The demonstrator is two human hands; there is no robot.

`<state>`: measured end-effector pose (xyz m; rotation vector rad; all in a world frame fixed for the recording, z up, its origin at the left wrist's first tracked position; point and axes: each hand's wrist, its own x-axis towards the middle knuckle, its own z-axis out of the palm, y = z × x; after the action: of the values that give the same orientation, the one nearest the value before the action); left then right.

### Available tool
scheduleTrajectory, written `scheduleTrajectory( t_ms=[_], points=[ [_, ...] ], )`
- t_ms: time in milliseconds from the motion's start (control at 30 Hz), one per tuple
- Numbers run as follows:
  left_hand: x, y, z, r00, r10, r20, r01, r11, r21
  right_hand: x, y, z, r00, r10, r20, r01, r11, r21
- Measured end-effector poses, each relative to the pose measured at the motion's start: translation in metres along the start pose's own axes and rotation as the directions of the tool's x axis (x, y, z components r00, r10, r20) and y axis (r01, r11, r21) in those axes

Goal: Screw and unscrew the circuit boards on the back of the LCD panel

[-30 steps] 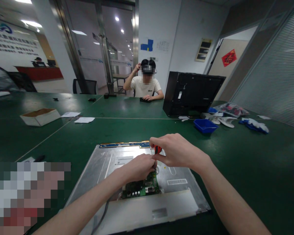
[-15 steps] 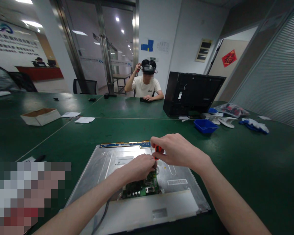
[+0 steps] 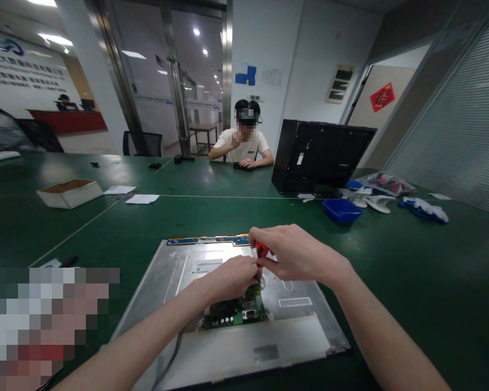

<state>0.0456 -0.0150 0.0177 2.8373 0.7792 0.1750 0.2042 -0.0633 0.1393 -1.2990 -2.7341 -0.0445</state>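
Green counter [image 3: 155, 217] fills a workshop room with glass doors behind; a person sits at its far side, apart from the work.

Work piece: a metal panel [image 3: 179, 271] lies flat on the counter directly before the wearer, long edges running left to right. A green circuit board [image 3: 236, 310] sits on it near the middle, toward the near edge.

Hands: both meet above the board's far end. The right hand [image 3: 297, 254] is closed round a red-handled screwdriver [image 3: 262, 250]; only part of the handle shows between the fingers. The shaft runs down and toward the wearer, close to upright, its tip hidden behind the left hand. The left hand [image 3: 228, 279] is curled, fingertips pinched at the shaft just above the board; whether it grips the shaft or only steadies it cannot be told. The left hand is lower and nearer the board; the right sits above and just to the right, the two touching or nearly so.

Surroundings: a black monitor shell [image 3: 321, 155] stands well beyond the panel to the right, a blue tray [image 3: 342, 209] near its foot; a cardboard box [image 3: 70, 193] lies far left.

Change from the frame a second earlier: hands and panel hold the same place; slightly more of the red handle shows. The seated person's raised hand has dropped from head to face.
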Motion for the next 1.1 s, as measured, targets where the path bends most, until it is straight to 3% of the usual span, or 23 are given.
scheduleTrajectory(
  t_ms=[300,633,867,1100],
  points=[
    [0.001,-0.004,0.007,1.000,-0.001,-0.006,0.001,1.000,-0.020,0.001,0.003,0.001,0.999,0.032,-0.011,-0.033,0.996,-0.084],
    [0.001,-0.002,0.007,1.000,-0.022,-0.005,0.022,0.997,0.071,0.004,0.002,0.003,0.997,0.077,-0.006,-0.077,0.980,-0.186],
    [0.001,-0.003,0.007,0.999,0.017,-0.029,-0.016,0.999,0.043,0.000,0.002,-0.001,1.000,0.007,0.007,-0.007,0.999,-0.049],
    [0.002,-0.005,0.013,1.000,-0.019,-0.023,0.020,0.998,0.058,0.002,0.005,0.002,0.997,0.073,0.001,-0.072,0.991,-0.116]
  ],
)
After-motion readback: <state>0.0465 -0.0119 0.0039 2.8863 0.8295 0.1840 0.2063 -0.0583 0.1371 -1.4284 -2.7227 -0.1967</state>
